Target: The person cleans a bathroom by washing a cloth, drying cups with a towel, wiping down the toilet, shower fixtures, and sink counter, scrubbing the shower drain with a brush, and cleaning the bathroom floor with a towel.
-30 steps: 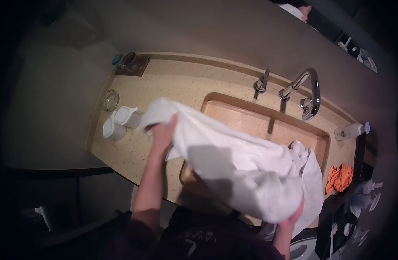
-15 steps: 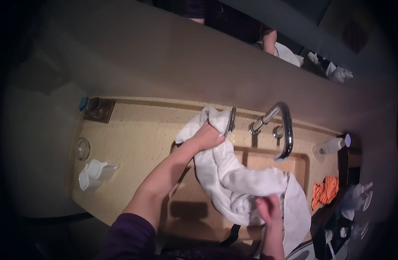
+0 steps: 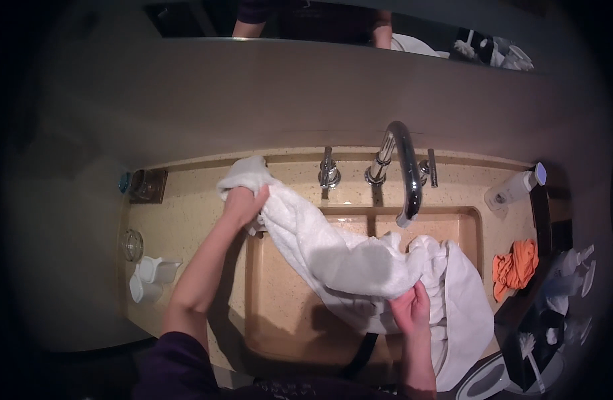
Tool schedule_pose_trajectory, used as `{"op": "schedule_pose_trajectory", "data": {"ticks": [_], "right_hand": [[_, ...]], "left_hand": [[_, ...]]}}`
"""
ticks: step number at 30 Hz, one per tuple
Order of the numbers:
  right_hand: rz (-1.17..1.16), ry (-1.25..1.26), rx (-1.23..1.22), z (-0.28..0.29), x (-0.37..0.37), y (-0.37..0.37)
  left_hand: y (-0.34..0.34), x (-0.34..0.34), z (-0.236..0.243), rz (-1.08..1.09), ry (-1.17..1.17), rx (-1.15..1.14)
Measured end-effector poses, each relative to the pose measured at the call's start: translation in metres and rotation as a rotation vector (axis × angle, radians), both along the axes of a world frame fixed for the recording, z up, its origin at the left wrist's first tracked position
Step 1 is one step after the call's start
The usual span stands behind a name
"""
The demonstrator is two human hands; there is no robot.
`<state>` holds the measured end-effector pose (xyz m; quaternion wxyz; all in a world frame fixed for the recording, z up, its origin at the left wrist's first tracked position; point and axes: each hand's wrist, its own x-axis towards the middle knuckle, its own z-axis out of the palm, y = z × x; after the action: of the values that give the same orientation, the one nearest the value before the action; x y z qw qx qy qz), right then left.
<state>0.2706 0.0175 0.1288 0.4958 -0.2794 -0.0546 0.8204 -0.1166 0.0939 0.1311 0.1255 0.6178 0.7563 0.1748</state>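
Note:
A white towel stretches diagonally across the sink, from the counter at the far left down to the near right rim. My left hand grips its far left end, with the fingers partly tucked into a fold. At the other side, my right hand pinches the towel's near edge between thumb and fingers. Bunched folds lie around that hand, and a smoother flap hangs over the sink's right side. The chrome faucet arches over the basin, just beyond the towel.
Chrome handles flank the faucet. White cups, a clear glass dish and a brown tray stand at left. On the right are a white bottle and an orange cloth. A brush shows at lower right.
My left hand has carried its end of the towel leftward, away from the left faucet handle, stretching the towel. My right hand now pinches the towel's edge. The view has turned slightly.

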Motion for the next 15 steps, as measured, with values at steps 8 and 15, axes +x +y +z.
{"op": "schedule_pose_trajectory", "data": {"ticks": [8,15], "right_hand": [[-0.039,0.307,0.18,0.015,0.022,0.0],[-0.131,-0.212,0.261,0.027,-0.001,0.014]], "left_hand": [[0.055,0.076,-0.006,-0.323,0.375,0.359],[0.025,0.025,0.006,-0.011,0.152,0.115]]}}
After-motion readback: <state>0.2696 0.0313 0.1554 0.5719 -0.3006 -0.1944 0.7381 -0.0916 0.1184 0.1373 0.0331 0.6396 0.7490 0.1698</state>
